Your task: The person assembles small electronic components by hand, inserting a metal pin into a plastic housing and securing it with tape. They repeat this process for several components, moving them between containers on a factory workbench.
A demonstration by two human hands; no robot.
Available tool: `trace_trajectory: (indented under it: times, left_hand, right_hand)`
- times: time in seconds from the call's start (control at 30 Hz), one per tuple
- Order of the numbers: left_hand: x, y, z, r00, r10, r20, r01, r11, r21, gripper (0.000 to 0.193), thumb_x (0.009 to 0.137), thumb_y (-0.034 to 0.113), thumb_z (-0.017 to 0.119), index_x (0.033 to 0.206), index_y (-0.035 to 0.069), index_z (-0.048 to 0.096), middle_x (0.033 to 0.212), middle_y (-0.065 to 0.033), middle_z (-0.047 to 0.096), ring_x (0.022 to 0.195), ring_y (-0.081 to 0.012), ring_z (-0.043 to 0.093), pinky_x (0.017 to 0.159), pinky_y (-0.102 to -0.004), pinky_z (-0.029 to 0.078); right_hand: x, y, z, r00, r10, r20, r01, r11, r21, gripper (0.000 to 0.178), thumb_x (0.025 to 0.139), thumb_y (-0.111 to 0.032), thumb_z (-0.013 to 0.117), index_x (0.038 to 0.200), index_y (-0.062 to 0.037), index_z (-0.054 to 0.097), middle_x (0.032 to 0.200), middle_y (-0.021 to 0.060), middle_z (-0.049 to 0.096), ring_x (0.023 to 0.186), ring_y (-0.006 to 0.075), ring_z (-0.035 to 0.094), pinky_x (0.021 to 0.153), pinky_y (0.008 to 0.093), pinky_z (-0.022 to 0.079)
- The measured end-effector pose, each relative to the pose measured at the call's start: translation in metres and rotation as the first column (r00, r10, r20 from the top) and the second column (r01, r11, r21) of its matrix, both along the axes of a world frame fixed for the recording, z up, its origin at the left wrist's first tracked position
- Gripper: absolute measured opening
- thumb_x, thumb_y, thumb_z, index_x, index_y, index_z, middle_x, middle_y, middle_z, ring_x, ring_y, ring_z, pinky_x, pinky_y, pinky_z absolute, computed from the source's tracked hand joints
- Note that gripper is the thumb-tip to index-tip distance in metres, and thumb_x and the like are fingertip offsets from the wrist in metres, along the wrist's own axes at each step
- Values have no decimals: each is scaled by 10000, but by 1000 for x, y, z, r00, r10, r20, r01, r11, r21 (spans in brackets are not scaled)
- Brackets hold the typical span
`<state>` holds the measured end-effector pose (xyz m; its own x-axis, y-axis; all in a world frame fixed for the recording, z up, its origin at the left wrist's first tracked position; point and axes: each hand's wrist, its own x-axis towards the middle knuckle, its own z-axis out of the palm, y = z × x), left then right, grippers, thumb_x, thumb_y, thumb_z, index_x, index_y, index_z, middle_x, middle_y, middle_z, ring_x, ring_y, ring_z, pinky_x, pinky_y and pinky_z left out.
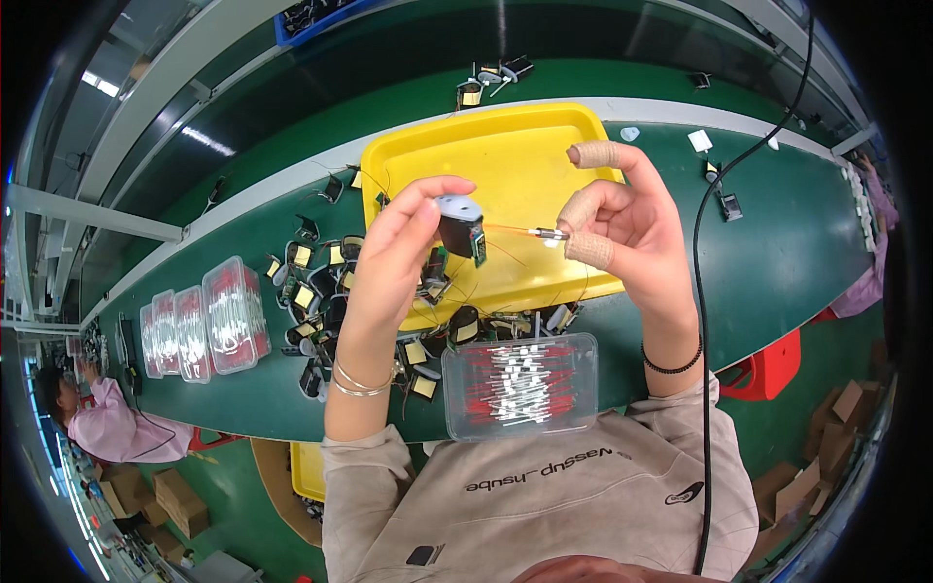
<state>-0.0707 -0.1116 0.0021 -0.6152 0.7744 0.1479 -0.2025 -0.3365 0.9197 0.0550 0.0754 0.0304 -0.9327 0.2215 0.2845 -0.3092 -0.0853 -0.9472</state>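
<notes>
Over the yellow tray (pixel 483 119), my left hand (pixel 391 255) is closed round a small electronic module (pixel 459 229), a black block with a grey rounded cap and a green circuit board on its side. Thin orange wires (pixel 505 229) run from it toward my right hand (pixel 637 233). That hand pinches a small silver and dark metal-tipped piece (pixel 549 233) between thumb and a finger, with beige tape round several fingertips; one taped finger is raised. The piece's exact kind is too small to tell. Something small and white sits just below it.
A pile of similar modules (pixel 303 296) lies left of the tray. A clear plastic box (pixel 453 394) of red and white thin parts stands near me; more such boxes (pixel 225 316) are at left. A black cable (pixel 702 291) hangs at right. Co-workers (pixel 121 423) sit at both ends.
</notes>
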Motion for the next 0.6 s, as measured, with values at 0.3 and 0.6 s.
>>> trace_trajectory:
  times: [0.3,0.6]
  left_hand:
    - [-5,-16,8,996,-44,-78,44,999,-9,459,614,57,797,1037,22,624,1003,-37,590,973,-165,554,859,-295,442]
    - [21,-7,30,419,-128,-899,-355,888,-292,344,595,168,776,915,135,655,1147,8,575,1204,-318,409,982,-438,324]
  right_hand:
    - [-8,13,-4,938,-275,-212,328,904,275,533,729,54,691,1205,-17,463,776,72,633,774,153,629,715,262,497]
    - [0,-5,2,906,-245,-345,423,565,708,457,651,80,671,1084,-57,620,699,47,600,651,216,589,590,303,491]
